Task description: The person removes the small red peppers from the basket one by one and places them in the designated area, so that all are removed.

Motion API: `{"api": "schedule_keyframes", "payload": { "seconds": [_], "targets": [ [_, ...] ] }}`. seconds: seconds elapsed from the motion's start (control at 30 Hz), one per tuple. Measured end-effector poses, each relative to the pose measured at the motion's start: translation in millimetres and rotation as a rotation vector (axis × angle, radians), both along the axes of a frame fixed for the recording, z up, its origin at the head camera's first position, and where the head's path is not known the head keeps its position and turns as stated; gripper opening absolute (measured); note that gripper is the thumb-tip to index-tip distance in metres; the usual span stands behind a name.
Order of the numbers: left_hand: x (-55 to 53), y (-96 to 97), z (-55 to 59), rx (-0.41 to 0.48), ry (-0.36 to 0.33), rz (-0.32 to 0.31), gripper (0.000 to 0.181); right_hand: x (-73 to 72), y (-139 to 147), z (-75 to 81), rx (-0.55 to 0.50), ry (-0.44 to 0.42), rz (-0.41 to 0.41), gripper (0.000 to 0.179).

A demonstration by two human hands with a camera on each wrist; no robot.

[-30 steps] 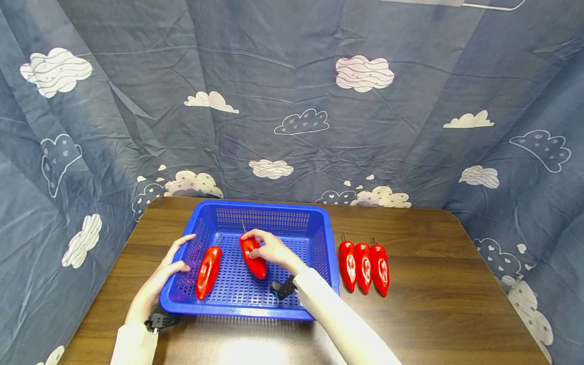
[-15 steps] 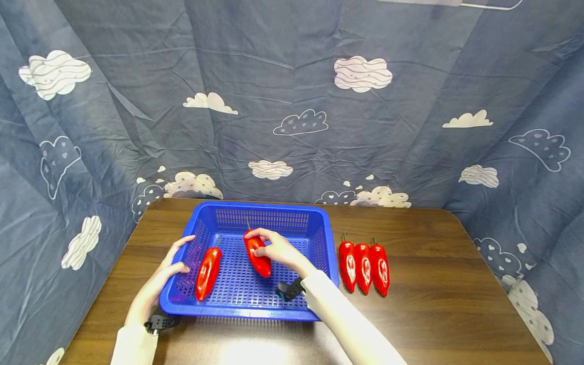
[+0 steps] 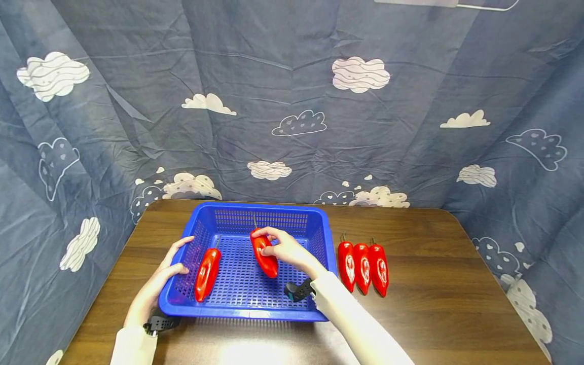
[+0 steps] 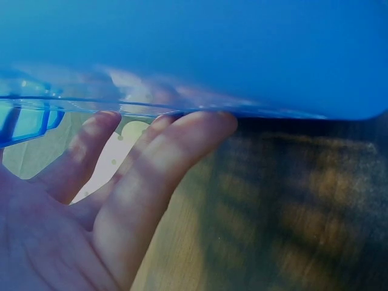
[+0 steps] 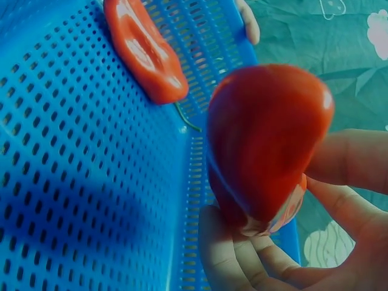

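Note:
My right hand (image 3: 289,251) pinches a glossy red pepper (image 3: 268,264) between thumb and fingers, over the middle of a blue plastic basket (image 3: 246,313). The pepper's stem points toward the far side. In the right wrist view its blunt end fills the middle, with fingers around it and the basket's slotted floor beyond. A second red pepper (image 3: 207,275) lies in the basket along the left wall. My left hand (image 3: 157,279) grips the basket's left side, thumb and a finger over the rim. In the left wrist view several fingers (image 4: 145,176) reach up against the basket's outer side.
Three more red peppers (image 3: 362,268) lie side by side on the wooden table (image 3: 438,284), right of the basket. A dark blue curtain (image 3: 301,152) with white clouds hangs behind and at both sides. Each wrist wears a small black camera.
My right hand has moved the pepper a little to the right, from nearer the left pepper toward the middle of the basket. The left hand has stayed on the rim.

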State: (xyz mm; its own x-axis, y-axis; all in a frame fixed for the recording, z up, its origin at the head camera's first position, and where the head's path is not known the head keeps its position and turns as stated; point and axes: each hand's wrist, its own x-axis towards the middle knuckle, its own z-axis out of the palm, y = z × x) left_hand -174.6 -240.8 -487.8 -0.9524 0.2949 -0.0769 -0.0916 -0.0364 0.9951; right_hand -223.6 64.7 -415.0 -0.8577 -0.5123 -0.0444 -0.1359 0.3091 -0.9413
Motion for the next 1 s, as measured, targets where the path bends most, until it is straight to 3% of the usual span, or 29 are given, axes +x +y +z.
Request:
{"api": "schedule_keyframes", "payload": {
  "seconds": [0.1,0.23,1.0],
  "targets": [
    [0.5,0.2,1.1,-0.003,0.001,0.002,0.069,6.4,5.1,13.5,0.000,0.002,0.006,0.041],
    [0.8,0.5,2.7,-0.010,-0.003,0.006,0.069,8.4,12.3,18.3,-0.023,-0.031,0.003,0.041],
    [-0.1,-0.3,-0.2,-0.007,0.007,0.004,0.070,12.5,42.9,19.5,-0.064,-0.088,-0.045,0.040]
  ]
}}
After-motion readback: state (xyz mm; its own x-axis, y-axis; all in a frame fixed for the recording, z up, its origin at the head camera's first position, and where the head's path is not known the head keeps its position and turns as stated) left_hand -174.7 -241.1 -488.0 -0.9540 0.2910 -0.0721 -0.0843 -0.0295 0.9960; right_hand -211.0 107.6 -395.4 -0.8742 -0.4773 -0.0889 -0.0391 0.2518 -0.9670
